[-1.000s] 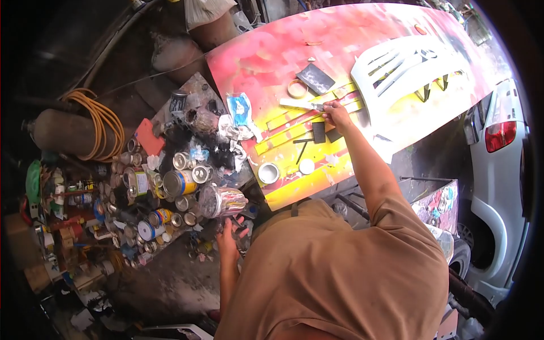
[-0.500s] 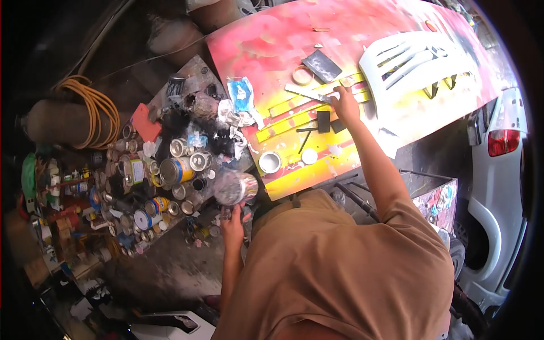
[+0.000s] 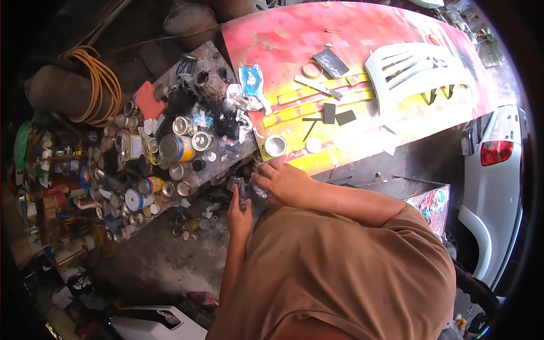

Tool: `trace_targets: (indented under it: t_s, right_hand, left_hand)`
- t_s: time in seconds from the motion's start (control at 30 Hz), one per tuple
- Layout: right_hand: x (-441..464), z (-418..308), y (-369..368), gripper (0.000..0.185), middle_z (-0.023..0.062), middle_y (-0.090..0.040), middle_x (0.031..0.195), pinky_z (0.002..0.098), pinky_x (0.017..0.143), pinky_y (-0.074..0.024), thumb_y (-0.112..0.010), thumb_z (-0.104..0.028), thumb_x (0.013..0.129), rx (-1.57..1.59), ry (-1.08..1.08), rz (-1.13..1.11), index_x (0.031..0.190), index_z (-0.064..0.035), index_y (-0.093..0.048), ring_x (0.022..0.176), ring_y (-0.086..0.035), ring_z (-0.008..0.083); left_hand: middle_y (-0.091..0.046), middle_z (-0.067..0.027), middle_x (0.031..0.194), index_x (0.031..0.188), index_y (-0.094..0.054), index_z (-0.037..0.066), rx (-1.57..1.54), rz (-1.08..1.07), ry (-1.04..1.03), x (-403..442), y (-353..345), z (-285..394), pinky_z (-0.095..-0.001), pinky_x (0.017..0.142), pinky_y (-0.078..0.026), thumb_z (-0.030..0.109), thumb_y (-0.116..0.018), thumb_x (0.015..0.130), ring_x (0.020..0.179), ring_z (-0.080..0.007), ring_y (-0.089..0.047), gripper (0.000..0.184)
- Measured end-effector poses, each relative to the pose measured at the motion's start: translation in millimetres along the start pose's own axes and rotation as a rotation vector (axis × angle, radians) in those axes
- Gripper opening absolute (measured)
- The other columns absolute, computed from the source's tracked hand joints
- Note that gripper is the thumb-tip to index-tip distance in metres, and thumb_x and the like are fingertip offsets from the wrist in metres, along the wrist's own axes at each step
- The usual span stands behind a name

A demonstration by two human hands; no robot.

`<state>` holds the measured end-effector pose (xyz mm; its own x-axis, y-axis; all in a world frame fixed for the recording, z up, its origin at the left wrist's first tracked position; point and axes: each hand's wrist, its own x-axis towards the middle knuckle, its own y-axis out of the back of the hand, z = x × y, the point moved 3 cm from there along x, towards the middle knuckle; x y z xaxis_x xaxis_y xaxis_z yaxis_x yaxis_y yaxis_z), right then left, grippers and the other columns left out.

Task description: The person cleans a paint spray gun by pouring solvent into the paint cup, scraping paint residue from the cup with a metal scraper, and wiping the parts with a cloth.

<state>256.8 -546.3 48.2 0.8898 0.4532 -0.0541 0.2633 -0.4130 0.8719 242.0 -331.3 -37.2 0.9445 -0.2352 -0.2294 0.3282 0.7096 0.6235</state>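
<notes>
Withdrawn from the long, flat white strip (image 3: 315, 85), the right hand (image 3: 282, 182), its hold indeterminable, sits near the left hand (image 3: 241, 220), clasping a dark handle-like object (image 3: 242, 195), apparently for steadiness.

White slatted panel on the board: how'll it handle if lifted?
The white slatted panel looks thin, so it's probably light for its size. Its arched, unsagging shape suggests stiffness. Being slatted, it may be fragile if squeezed mid-span.
</notes>
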Motion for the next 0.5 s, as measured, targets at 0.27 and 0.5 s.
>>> trace_targets:
  t_s: [0.27, 0.5]
  right_hand:
    - [-14, -67, -37, 0.059, 0.0142, -0.054, 0.131, 0.0405, 0.095, -0.0513, -0.074, -0.022, 0.077, -0.074, 0.232, -0.098, 0.131, -0.0055, -0.056, 0.116, -0.054, 0.0338]
    - [-34, -95, 17, 0.063, 0.0138, -0.053, 0.132, 0.0406, 0.102, -0.0448, -0.073, -0.019, 0.081, 0.62, 0.095, 0.129, 0.138, -0.0051, -0.05, 0.122, -0.052, 0.0293]
  left_hand:
    - [-0.055, -0.0262, 0.137, 0.15, -0.039, 0.009, -0.055, -0.048, 0.082, -72, 21, -45, -0.0427, 0.098, -0.047, 0.015, -0.063, 0.093, 0.124, -0.0425, -0.055, 0.062]
    - [-0.056, -0.0256, 0.137, 0.151, -0.038, 0.011, -0.256, 0.023, 0.04, -114, 39, -70, -0.0387, 0.098, -0.046, 0.018, -0.063, 0.095, 0.125, -0.0397, -0.056, 0.062]
